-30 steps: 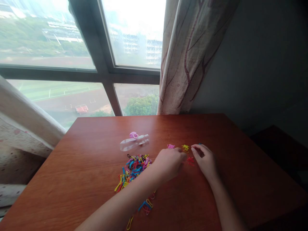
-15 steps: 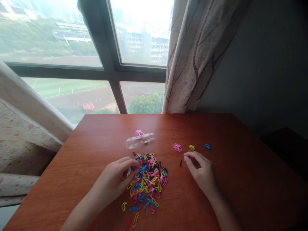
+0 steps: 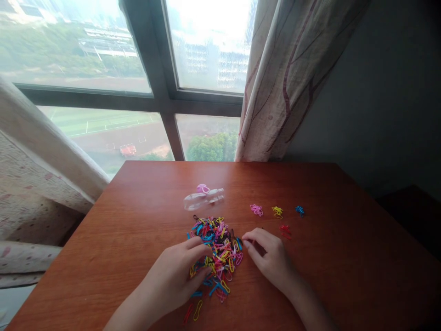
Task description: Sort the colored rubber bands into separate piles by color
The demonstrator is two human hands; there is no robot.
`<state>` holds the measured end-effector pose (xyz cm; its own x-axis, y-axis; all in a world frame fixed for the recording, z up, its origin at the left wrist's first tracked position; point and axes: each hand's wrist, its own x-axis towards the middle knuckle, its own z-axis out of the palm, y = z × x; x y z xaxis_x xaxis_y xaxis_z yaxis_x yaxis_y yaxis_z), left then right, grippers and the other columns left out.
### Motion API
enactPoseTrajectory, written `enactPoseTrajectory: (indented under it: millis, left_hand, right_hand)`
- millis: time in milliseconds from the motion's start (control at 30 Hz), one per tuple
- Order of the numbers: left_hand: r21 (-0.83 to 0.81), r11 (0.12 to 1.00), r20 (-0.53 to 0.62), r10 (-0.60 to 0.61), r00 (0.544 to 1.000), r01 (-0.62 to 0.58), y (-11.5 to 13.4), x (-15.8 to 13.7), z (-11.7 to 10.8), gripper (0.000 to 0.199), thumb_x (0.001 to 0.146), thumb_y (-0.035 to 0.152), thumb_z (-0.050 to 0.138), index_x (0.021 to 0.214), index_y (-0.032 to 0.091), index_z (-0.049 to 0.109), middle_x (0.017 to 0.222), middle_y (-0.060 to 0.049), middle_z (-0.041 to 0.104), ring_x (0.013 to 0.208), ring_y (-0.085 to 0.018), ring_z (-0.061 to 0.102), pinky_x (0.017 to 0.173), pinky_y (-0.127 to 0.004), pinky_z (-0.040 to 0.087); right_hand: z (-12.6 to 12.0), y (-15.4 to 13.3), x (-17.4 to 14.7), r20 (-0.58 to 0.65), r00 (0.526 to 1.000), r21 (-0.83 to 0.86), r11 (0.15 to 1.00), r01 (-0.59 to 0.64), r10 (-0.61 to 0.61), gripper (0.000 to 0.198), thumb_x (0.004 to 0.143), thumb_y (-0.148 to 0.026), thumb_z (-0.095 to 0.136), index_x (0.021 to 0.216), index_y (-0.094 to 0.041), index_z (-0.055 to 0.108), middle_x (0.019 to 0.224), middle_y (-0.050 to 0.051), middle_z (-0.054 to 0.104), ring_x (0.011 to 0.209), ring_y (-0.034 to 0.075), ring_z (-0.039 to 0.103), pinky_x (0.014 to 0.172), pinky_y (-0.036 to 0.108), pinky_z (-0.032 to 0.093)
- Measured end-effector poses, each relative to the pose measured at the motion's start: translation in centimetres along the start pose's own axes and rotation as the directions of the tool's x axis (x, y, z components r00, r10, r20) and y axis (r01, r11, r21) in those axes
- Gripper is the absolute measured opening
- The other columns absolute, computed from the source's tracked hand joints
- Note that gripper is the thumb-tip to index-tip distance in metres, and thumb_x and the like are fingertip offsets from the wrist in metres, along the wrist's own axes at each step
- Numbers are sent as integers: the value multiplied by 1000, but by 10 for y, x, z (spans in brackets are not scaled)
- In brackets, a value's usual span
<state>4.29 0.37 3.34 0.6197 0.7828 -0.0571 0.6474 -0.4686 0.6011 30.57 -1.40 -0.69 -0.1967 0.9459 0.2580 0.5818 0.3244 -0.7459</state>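
A heap of small coloured rubber bands [image 3: 223, 255] lies on the table, in blue, yellow, pink, red and black. Over its left side hovers my left hand [image 3: 175, 271], fingers curved and thumb apart from them, with nothing visible in between. At the heap's right edge, my right hand [image 3: 270, 257] has thumb and index finger nearly together, right beside dark and blue bands; what the pinch holds is too small to make out. Sorted bands lie beyond it: a pink group [image 3: 256, 210], a yellow group [image 3: 277, 212], a blue group [image 3: 299, 211] and a red group [image 3: 285, 231].
A clear plastic bottle [image 3: 203, 199] lies on its side behind the heap, a pink-purple piece [image 3: 203, 188] against it. Loose yellow [image 3: 197, 310] and red bands [image 3: 188, 313] lie near the front. The wooden table [image 3: 103, 239] ends at a window and curtains [image 3: 272, 82].
My right hand has moved left to the heap's edge, uncovering the red group. My left hand has shifted right and slightly down over the heap. The whole view has shifted slightly.
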Motion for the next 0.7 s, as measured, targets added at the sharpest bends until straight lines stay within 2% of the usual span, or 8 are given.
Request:
enactPoseTrajectory:
  millis: [267, 400, 500, 700]
  left_hand:
    - [37, 999, -67, 10, 998, -7, 3, 3, 3, 20, 94, 20, 47, 102, 25, 64, 96, -3, 66, 84, -18, 66, 70, -24, 48]
    - [101, 994, 1, 32, 999, -32, 6, 7, 8, 25, 90, 12, 50, 105, 27, 64, 105, -3, 65, 86, -20, 66, 74, -26, 49]
    - [136, 990, 33, 31, 999, -35, 6, 8, 14, 26, 89, 10, 49, 102, 27, 65, 104, -2, 65, 84, -19, 66, 72, -26, 49]
    - [147, 988, 4, 46, 999, -46, 5, 9, 18, 21, 93, 15, 47, 93, 24, 65, 94, -3, 64, 77, -18, 64, 66, -26, 47]
  right_hand:
    - [1, -5, 1, 52, 999, -16, 1000, -12, 13, 13, 93, -16, 54, 89, -21, 65, 79, 0, 66, 69, 15, 60, 67, 25, 43]
    - [2, -4, 0, 48, 998, -18, 999, -26, 27, 13, 93, -17, 54, 89, -21, 65, 79, 1, 66, 70, 15, 61, 67, 25, 44]
    - [2, -2, -1, 55, 998, -17, 999, -29, 30, 13, 94, -18, 54, 89, -21, 66, 79, 1, 66, 70, 15, 61, 67, 26, 44]
    - [3, -5, -2, 86, 996, -3, 1000, -23, 24, 13, 92, -15, 56, 90, -21, 67, 79, 0, 65, 72, 15, 61, 69, 25, 45]
